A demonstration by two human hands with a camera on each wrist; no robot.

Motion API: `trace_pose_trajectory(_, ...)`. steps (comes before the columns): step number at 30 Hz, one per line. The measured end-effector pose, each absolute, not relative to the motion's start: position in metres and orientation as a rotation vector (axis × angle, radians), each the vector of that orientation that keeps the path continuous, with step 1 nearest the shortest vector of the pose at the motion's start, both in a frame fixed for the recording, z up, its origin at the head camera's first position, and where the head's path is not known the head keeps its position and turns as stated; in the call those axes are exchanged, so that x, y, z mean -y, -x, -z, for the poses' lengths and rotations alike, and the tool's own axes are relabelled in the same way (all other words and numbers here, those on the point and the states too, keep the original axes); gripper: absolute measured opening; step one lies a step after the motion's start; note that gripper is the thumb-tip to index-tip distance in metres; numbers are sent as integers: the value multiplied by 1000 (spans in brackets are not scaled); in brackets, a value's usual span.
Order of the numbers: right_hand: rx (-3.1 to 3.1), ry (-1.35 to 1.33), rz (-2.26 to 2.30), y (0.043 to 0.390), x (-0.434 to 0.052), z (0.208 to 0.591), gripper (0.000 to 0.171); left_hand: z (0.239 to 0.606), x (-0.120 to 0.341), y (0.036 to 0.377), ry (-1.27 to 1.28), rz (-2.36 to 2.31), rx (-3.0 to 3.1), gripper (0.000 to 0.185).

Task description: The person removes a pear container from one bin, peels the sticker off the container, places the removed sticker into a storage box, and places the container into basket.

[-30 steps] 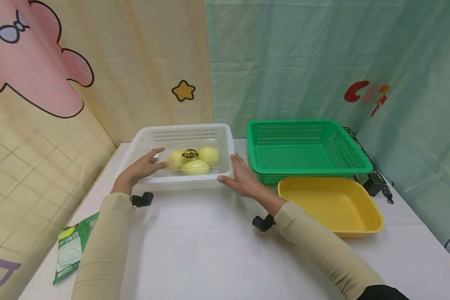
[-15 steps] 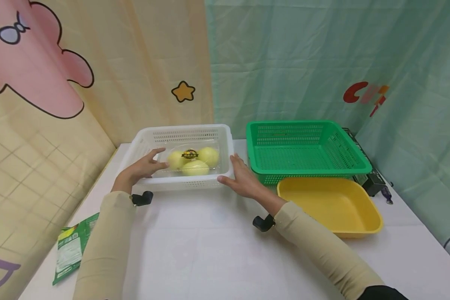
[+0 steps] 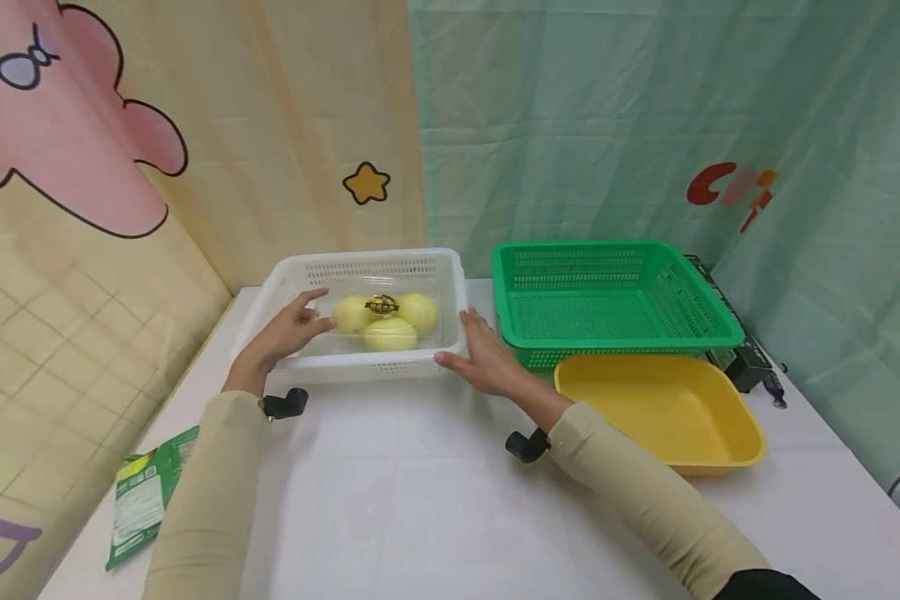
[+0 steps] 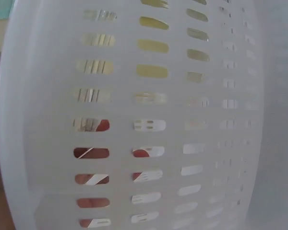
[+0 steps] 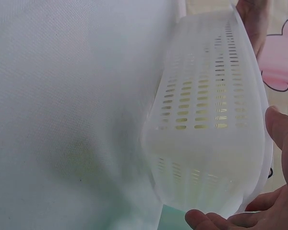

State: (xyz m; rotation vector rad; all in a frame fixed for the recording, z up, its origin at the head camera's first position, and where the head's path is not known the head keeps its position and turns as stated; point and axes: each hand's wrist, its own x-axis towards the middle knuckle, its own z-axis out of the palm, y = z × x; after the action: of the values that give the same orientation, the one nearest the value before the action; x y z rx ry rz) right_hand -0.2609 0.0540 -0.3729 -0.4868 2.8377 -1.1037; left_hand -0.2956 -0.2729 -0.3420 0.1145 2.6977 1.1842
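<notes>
A white slotted plastic basket (image 3: 367, 360) stands at the back left of the table. Inside it is a clear plastic fruit box (image 3: 345, 340) with three yellow-green round fruits (image 3: 390, 333) and a black-and-gold label. My left hand (image 3: 285, 333) reaches over the basket's near-left rim and grips the box's left end between thumb and fingers. Reddish finger parts show through slots in the basket wall (image 4: 120, 110) in the left wrist view. My right hand (image 3: 483, 358) holds the basket's near-right corner, its thumb at the rim and fingers around the outer side (image 5: 206, 143).
Right of the white basket is a green slotted basket (image 3: 615, 342), with a yellow tub (image 3: 660, 417) in front of it. A black box-like object (image 3: 747, 368) sits behind them at the right edge. A green packet (image 3: 146, 500) lies at the left edge, partly behind the left sleeve.
The far edge of the clear fruit box has risen slightly inside the basket, and my left fingers have shifted a little with it. The right hand and the white basket have stayed put.
</notes>
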Motion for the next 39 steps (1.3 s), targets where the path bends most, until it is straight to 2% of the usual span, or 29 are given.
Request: trace_pose_trajectory(39, -2831, 461, 1082, 261, -55, 374, 91, 339, 245, 295, -92, -1796, -2605, 61)
